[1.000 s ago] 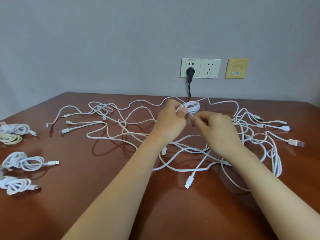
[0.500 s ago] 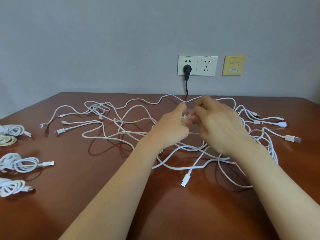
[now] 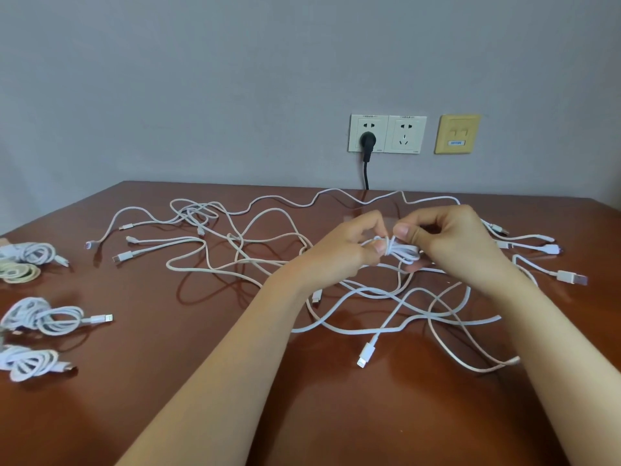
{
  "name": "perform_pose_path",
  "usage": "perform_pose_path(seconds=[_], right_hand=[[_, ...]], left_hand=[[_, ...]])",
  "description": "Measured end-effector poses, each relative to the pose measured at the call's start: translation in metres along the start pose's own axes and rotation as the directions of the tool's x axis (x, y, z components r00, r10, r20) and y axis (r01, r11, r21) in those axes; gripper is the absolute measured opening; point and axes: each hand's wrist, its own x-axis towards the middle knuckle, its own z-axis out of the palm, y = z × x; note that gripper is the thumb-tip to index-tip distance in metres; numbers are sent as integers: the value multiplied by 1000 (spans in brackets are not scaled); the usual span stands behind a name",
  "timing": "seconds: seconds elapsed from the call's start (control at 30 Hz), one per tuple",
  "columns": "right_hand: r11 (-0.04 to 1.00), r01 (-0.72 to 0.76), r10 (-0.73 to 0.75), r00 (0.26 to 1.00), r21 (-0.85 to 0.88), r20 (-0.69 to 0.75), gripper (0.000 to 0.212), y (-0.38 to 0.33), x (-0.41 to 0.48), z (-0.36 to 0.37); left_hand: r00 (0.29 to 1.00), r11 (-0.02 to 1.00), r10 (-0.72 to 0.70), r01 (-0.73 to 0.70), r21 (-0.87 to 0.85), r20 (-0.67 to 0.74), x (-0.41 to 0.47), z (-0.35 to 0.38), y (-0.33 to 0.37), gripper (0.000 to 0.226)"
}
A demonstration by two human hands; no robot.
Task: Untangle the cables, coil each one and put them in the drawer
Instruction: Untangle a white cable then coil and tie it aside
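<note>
— What's closest to us?
— Two bare forearms reaching out over the glossy reddish-brown wooden table (image 3: 302,415). Just past them a white flat-tipped connector (image 3: 365,354) lies loose on the wood.
— And at the left edge?
— Three wound white cable coils (image 3: 43,316), one behind another, with a beige cable coil (image 3: 18,272) just beside the farthest.
— The hands?
— Close together over the middle of the table. The left hand (image 3: 342,250) pinches one end of a small white cable bundle (image 3: 401,251), thumb and fingers curled in on it. The right hand (image 3: 457,243) has its fingers curled round the other end, thumb tip near the wrap.
— So the bundle sits between them?
— Yes, gripped from both sides. Whether it is clear of the wood I can't tell. Under and beyond the hands a sprawling tangle of white cables (image 3: 235,250) spreads from left to right.
— And behind that?
— A grey wall with a white double socket (image 3: 405,133), a black plug (image 3: 367,142) in its left half, and a yellow faceplate (image 3: 457,133) alongside.
</note>
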Motion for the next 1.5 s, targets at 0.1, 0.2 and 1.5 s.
perform_pose_path(seconds=[0.1,0.2,1.5], right_hand=[[999,5,-5,1000,51,-10,14,-2,-1,0],[991,38,-31,998,130,-54,13,-6,-1,-1],[934,-170,174,985,315,15,31,3,4,28]], left_hand=[[1000,1000,19,-20,-13,-23,-2,1,3,16],[996,998,58,-56,23,-72,0,4,4,20],[861,985,154,-96,142,-484,15,29,-8,12]])
